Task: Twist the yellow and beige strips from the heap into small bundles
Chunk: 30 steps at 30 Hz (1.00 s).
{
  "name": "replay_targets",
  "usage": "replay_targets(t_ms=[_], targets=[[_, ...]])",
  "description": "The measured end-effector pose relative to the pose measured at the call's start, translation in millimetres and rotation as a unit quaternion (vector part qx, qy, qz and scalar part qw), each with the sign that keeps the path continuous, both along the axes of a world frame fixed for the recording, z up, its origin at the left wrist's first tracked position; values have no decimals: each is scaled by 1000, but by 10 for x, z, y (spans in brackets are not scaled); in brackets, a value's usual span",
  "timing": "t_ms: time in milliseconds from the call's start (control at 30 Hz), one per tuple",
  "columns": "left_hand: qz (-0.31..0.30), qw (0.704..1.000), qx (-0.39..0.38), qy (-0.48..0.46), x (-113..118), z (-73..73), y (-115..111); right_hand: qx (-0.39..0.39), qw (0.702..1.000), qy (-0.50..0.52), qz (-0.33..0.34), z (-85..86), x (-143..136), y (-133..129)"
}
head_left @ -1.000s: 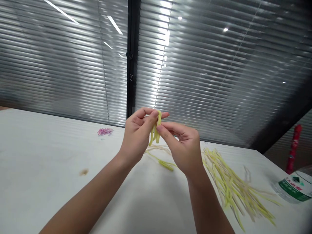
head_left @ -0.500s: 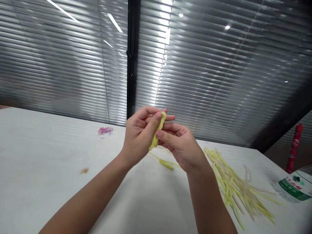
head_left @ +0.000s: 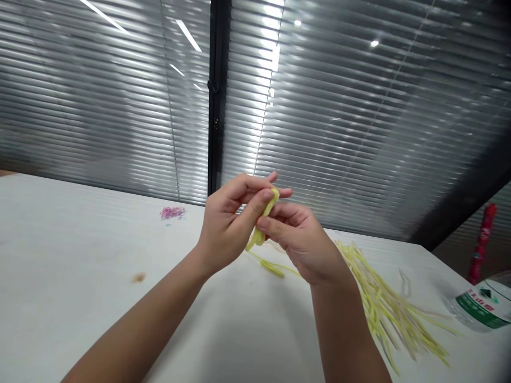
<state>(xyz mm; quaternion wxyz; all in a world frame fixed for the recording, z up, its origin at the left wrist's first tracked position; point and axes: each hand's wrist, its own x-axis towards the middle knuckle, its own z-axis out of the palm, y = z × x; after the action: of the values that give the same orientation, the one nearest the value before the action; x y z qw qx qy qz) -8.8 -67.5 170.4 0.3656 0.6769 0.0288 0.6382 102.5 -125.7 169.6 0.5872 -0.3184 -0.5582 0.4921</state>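
Note:
Between both hands, above the table, is a folded yellow pipe cleaner point(head_left: 271, 203), fuzzy and bent into a narrow bundle. My left hand point(head_left: 235, 218) pinches its upper part between thumb and fingers. My right hand point(head_left: 297, 236) grips it lower down with thumb and forefinger. A loose end hangs under the left thumb. On the table just beyond the wrists lies another yellow pipe cleaner piece point(head_left: 272, 267), partly folded. To the right of my right forearm, a spread pile of yellow and beige pipe cleaners point(head_left: 387, 298) lies on the table.
The white table point(head_left: 80, 255) runs back to a window with grey blinds point(head_left: 99, 106). A small heap of pink and purple strands point(head_left: 172, 213) lies at the back left. At the right are a clear plastic container with a green label point(head_left: 483, 306) and a red stick-like object point(head_left: 481, 244).
Both hands have shifted slightly right with the pipe cleaner. The lower end of the bundle now shows a separate strand hanging apart. The things on the table have not moved.

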Motion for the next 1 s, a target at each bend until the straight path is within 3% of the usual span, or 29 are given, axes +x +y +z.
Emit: replay_targets(t_ms=[233,467,767,900,1000], targets=[[-23,996,-48,75,-143,88,86,10,996,-65,-51,61,45,-51],[-126,961,-149,196,-207,125,79,42,977,-136,-161,44,75,-37],[-217,924,-256,183,-182,106,83,100,922,-248,-280,35,-27,-89],[-231,917,-268,185,-175,91,123,105,914,-271,-282,43,-48,-138],[-208,926,-255,185,-157,75,127,101,914,-281,-276,45,-37,-133]])
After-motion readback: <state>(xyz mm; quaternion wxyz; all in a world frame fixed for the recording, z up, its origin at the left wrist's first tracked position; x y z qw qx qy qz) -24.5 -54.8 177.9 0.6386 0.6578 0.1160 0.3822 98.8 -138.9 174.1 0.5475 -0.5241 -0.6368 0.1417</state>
